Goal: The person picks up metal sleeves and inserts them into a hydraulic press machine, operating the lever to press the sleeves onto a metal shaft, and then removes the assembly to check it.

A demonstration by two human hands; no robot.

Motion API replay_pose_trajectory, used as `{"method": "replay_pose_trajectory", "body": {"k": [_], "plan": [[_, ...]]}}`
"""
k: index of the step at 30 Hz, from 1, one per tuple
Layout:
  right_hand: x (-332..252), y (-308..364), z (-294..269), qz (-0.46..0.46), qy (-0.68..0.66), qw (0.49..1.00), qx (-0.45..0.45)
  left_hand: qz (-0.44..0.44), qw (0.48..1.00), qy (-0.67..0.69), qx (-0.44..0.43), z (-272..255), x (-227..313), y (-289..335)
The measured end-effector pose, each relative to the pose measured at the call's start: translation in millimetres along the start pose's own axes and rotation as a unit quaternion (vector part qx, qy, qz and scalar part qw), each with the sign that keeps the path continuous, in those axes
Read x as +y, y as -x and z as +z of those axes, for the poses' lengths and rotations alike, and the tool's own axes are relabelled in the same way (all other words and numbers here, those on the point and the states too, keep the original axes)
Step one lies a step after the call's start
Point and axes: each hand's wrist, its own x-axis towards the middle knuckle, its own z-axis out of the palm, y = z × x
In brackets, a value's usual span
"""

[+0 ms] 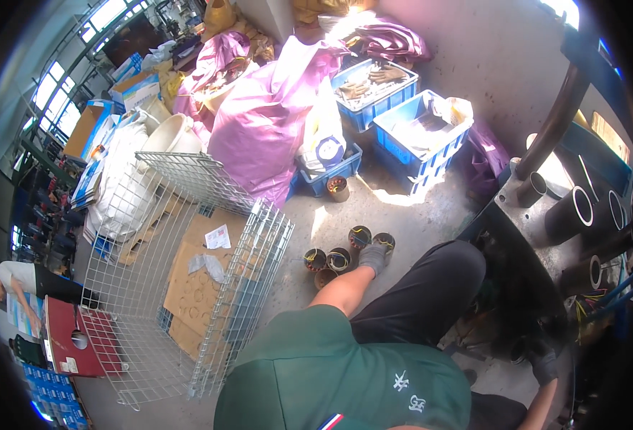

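Observation:
My left hand, in a grey glove, reaches down to the floor. Its fingers are closed at the rim of a dark cylindrical part that looks like a wound motor stator with yellow wires. Beside it stand several similar stators, among them one stator just left of the hand and another stator farther left. My right hand, also gloved, is low at the right. It appears closed around a dark cylinder, partly lost in shadow.
An open wire cage with cardboard inside stands at the left. Beyond are purple sacks and blue crates. A single stator stands near them. To the right, a machine carries upright black tubes. A person is far left.

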Motion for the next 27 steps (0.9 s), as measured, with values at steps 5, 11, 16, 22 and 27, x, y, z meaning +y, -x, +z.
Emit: {"method": "replay_pose_trajectory", "body": {"k": [5, 11, 16, 22, 27], "plan": [[-53, -12, 3, -0.013, -0.137, 0.989, 0.061, -0.01, 0.994, 0.105, 0.022, -48, 20, -32], [-130, -1, 17, -0.109, -0.206, 0.957, 0.172, 0.205, 0.94, 0.227, 0.149, -159, 136, -52], [-123, -43, 55, -0.064, -0.504, 0.844, 0.172, 0.374, 0.775, 0.472, 0.19, -250, 242, -27], [-137, -46, 45, -0.121, -0.71, 0.687, 0.098, 0.336, 0.632, 0.691, -0.103, -269, 370, 57], [-125, -42, 30, -0.102, -0.757, 0.627, 0.152, 0.316, 0.626, 0.667, -0.252, -163, 401, 70]]}}
